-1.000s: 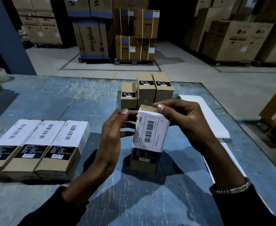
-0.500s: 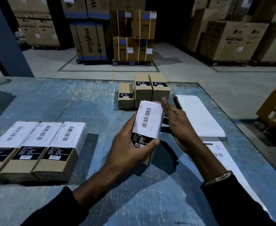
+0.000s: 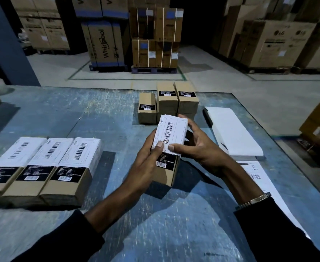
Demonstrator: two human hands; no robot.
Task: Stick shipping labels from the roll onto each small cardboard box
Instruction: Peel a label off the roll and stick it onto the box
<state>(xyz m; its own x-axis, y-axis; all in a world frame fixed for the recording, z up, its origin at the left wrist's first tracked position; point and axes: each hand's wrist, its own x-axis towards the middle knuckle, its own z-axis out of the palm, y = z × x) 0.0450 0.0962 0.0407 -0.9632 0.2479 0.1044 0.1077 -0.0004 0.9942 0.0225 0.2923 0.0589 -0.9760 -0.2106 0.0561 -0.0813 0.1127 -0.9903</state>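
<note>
Scuffed blue tabletop (image 3: 79,118): both hands (image 3: 176,148) grip the small brown cardboard box (image 3: 166,171), thumbs on its white barcode label (image 3: 171,133); best smoothed outward, firmly.

— What is the person wearing on the arms?

— Dark, near-black long sleeves on both. The left dark fabric sleeve (image 3: 64,241) is pushed up, so the forearm is bare well below its cuff; the right dark fabric sleeve (image 3: 280,227) ends close to the wrist.

— Any jewellery?

— A silver-coloured metal link bracelet (image 3: 254,201) circles the right wrist, just above that cuff. The bare left hand (image 3: 147,161) and bare right hand (image 3: 198,146) carry no gloves — no rings show.
</note>
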